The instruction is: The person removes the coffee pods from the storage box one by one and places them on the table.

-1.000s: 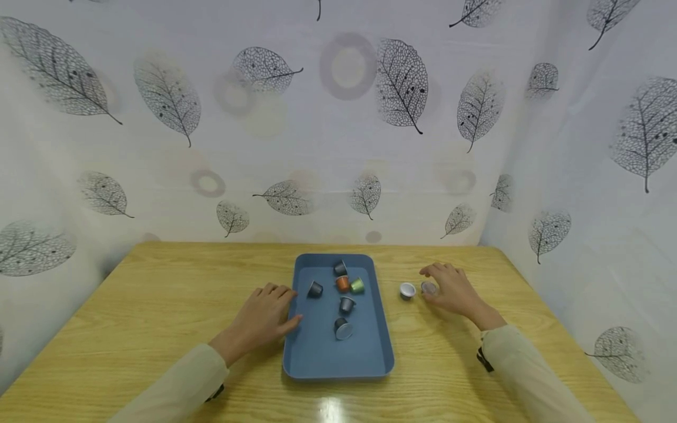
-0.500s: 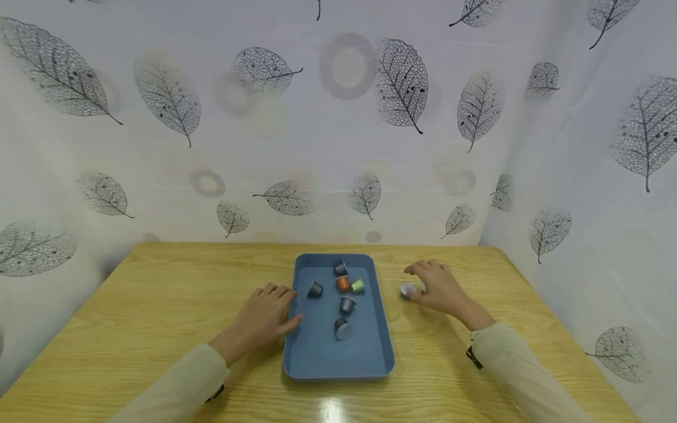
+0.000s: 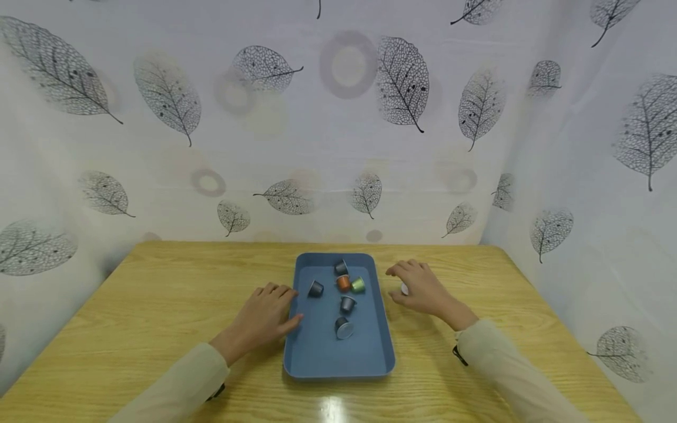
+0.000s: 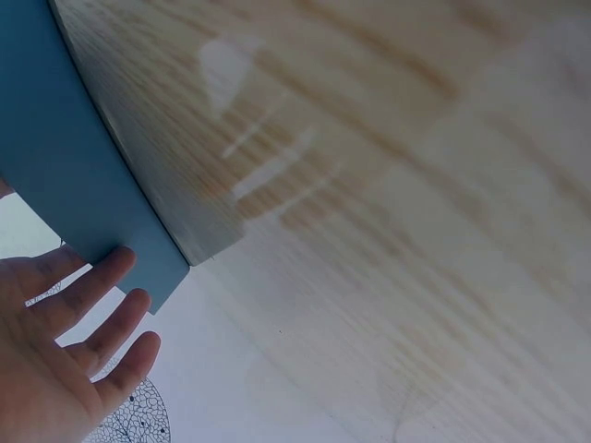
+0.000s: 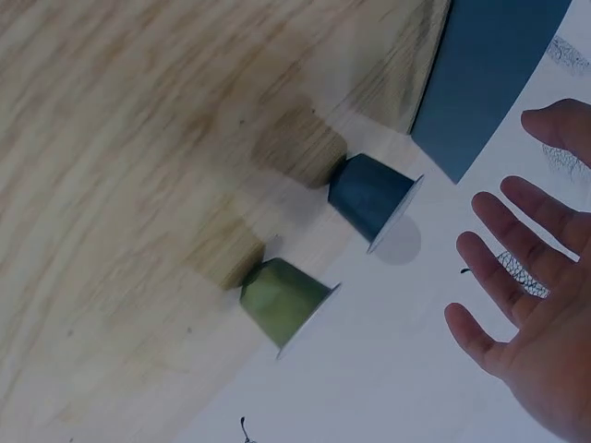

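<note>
My left hand (image 3: 259, 322) rests on the left rim of a blue-grey tray (image 3: 338, 359), thumb over the edge. Its extended fingertips touch the tray's outer side in the left wrist view. Beyond the tray's right side is my right hand (image 3: 418, 289), with fingers spread and nothing held. A pale capsule lid (image 3: 405, 289) peeks from beneath it; the rest is hidden there. The right wrist view shows two coffee capsules standing on the table, a dark blue capsule (image 5: 371, 196) and a green capsule (image 5: 283, 303), both apart from the fingers.
Inside the tray lie an orange capsule (image 3: 343, 283), a light green capsule (image 3: 358, 285) and several dark or grey ones, such as a grey capsule (image 3: 347, 304). A leaf-patterned curtain (image 3: 285, 147) hangs behind the wooden table (image 3: 211, 270) and at its sides.
My right hand has moved left from the farther capsule, over the nearer one, toward the tray, covering the capsules from the head view. The left hand stays on the tray.
</note>
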`<state>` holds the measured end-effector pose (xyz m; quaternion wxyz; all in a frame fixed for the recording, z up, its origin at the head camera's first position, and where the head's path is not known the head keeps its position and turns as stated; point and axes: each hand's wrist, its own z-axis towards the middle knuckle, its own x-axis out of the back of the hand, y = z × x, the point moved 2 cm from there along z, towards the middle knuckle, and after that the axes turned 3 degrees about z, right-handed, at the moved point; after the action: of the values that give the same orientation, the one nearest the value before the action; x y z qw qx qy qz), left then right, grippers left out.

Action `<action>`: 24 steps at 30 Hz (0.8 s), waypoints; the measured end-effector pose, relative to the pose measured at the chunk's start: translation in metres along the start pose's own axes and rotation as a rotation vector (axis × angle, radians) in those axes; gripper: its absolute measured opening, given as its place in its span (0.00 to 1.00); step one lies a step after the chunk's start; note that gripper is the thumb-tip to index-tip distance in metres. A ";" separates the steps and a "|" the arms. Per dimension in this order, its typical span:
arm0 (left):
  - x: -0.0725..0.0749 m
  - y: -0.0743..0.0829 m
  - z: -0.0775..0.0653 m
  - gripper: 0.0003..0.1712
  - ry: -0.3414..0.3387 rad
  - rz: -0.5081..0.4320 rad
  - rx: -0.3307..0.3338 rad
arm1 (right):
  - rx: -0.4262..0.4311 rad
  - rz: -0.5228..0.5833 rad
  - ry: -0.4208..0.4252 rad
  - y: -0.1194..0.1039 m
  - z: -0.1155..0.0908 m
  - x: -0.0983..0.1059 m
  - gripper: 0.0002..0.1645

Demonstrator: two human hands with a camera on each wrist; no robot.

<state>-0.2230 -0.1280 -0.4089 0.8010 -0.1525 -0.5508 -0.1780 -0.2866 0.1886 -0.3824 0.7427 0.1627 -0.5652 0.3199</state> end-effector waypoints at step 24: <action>0.001 0.000 0.000 0.28 -0.002 0.008 0.001 | 0.075 -0.014 -0.019 -0.021 0.032 -0.020 0.22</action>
<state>-0.2226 -0.1280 -0.4082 0.8011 -0.1545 -0.5513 -0.1744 -0.2994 0.1485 -0.3890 0.7331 0.1975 -0.5587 0.3339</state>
